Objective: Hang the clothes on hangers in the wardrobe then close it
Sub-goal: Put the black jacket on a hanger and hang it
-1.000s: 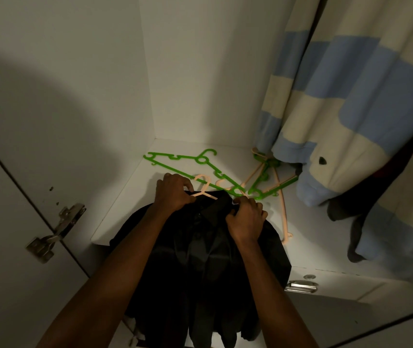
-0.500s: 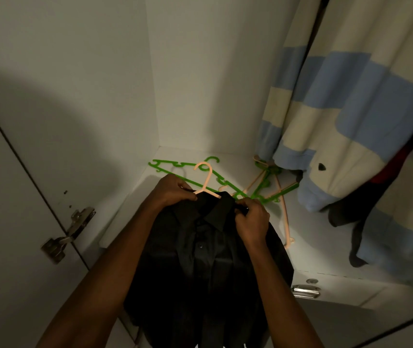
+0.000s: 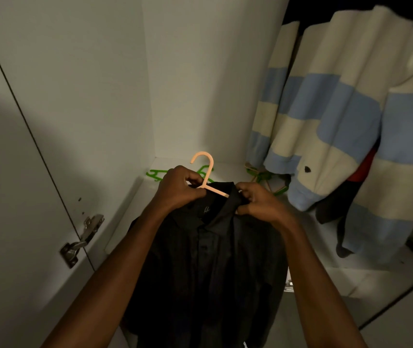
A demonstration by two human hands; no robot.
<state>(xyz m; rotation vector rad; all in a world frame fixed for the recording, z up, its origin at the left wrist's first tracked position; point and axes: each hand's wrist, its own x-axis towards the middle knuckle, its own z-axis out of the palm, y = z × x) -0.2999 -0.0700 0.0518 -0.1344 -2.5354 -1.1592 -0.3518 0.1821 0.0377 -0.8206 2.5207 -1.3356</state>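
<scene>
While the left hand grips the peach hanger, the right hand pinches the black shirt collar, apparently seating it for hanging.

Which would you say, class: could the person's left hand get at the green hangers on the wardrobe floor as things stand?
Probably not yet. The left hand has its grip on the peach hanger carrying the black shirt, and that shirt hangs in front of the green hangers. It would need to let go first.

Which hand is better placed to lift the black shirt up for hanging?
Probably the left hand: it grips the peach hanger at its neck, below the hook. The right hand only pinches the black shirt at its collar.
</scene>
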